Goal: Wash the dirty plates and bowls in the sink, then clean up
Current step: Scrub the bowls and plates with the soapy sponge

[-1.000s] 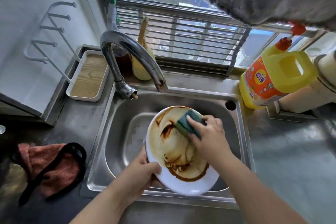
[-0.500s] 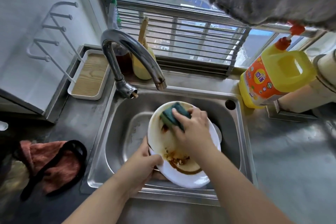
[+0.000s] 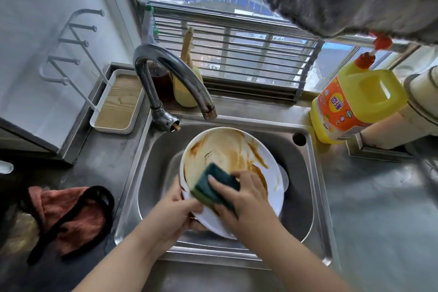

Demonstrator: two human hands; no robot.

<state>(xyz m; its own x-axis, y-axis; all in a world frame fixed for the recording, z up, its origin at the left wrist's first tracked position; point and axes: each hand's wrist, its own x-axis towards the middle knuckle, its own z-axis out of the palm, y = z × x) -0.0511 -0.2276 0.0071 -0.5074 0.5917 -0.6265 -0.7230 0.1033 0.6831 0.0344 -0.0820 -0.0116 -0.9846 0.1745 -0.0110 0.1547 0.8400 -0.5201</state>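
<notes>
Over the sink (image 3: pixel 315 187), our left hand (image 3: pixel 176 212) grips the plate's (image 3: pixel 227 149) near rim; our right hand (image 3: pixel 246 199) presses the sponge (image 3: pixel 212 187) onto it.

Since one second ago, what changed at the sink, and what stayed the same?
The right hand slid the green sponge from the plate's far rim toward the near edge, smearing the brown sauce. The left hand still grips the plate's near-left rim above the sink. The tap stays off.

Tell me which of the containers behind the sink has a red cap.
The yellow detergent jug at the sink's right corner; the two bottles behind the faucet show no red cap.
</notes>
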